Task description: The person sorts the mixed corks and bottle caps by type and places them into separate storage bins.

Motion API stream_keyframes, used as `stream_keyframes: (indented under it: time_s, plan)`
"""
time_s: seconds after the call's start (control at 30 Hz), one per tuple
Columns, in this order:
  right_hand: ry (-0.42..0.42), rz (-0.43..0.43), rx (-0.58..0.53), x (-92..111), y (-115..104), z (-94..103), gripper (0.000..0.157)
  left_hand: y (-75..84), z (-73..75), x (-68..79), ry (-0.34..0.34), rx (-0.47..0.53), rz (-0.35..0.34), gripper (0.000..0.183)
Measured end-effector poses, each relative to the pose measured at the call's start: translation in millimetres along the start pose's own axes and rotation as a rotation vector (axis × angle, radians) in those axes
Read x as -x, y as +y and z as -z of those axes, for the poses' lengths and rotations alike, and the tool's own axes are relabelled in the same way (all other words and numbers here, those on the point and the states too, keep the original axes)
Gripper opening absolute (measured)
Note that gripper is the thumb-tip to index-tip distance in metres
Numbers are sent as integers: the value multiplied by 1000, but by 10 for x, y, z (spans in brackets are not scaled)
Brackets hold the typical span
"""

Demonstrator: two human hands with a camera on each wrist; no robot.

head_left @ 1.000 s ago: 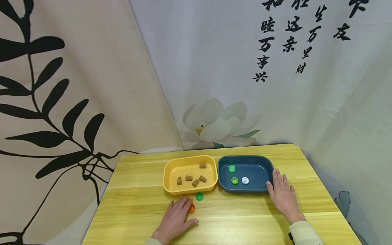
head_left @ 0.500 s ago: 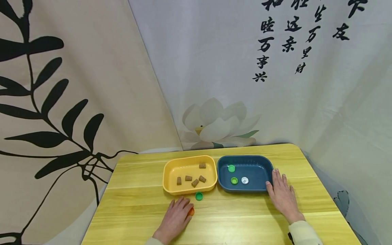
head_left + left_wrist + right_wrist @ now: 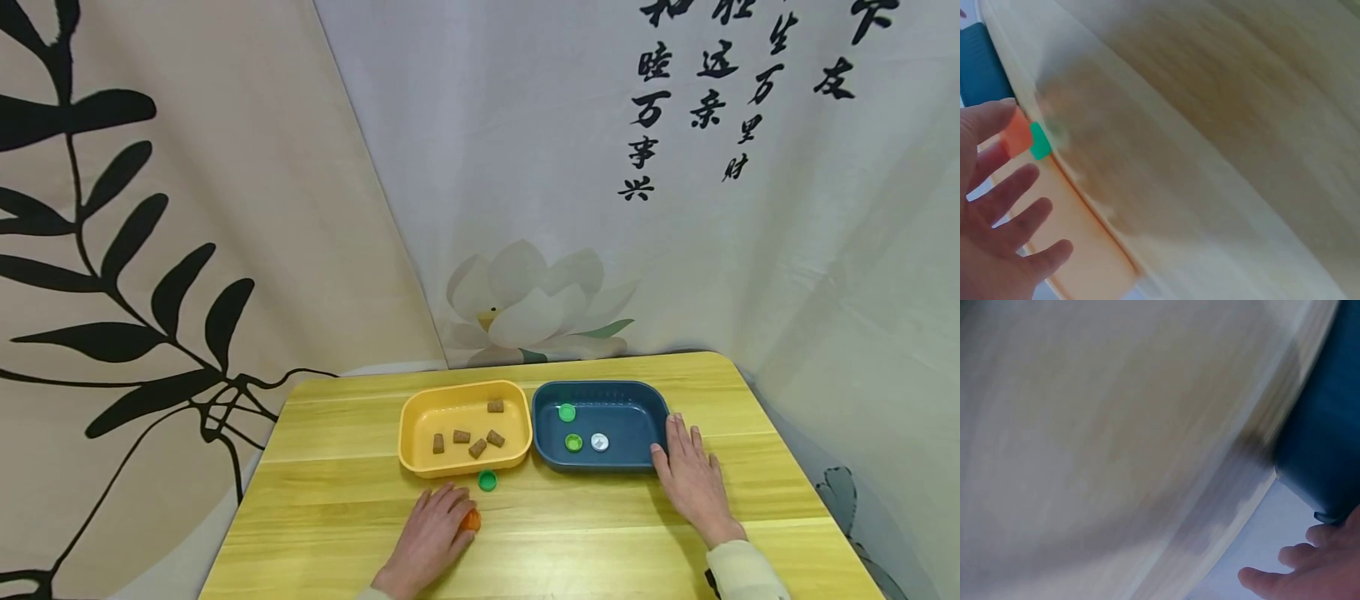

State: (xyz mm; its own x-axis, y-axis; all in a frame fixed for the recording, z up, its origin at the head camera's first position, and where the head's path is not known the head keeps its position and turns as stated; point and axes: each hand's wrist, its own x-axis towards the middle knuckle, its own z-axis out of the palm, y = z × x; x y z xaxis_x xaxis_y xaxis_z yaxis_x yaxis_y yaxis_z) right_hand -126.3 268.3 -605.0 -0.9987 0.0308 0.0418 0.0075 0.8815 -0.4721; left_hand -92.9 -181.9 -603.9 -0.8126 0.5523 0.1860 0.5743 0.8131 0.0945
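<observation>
My left hand pinches an orange bottle cap between thumb and index finger, in front of the yellow tray. In the left wrist view, the orange cap sits between thumb and forefinger while the other fingers spread loosely. Just beyond it, a green cap lies on the table against the yellow tray's front side. My right hand rests with extended fingers at the right rim of the dark blue tray. Two green caps and a white, silvery cap lie inside that tray.
Left of the blue tray stands the yellow tray, holding several brown cork-like pieces. Both trays are near the back of the wooden table. A printed curtain hangs behind the table.
My left thumb has closed in from its spread position onto the orange cap, which has tipped up and shifted slightly. The right hand and the trays stay as they were.
</observation>
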Motion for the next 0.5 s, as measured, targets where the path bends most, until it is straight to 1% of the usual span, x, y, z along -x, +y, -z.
stream_keyframes:
  time_s: [0.2,0.27,0.4,0.5]
  plan:
    - [2,0,-1,3,1,2,73,87,76,-75,115,21,-72,37]
    - [1,-2,-2,2,1,2,73,124,103,-113,140,23,-84,39]
    - [-4,-4,-3,0,0,4,72,212,167,-208,158,34,-82,41]
    - [-9,-5,-4,-1,-1,4,73,290,211,-299,155,49,-70,42]
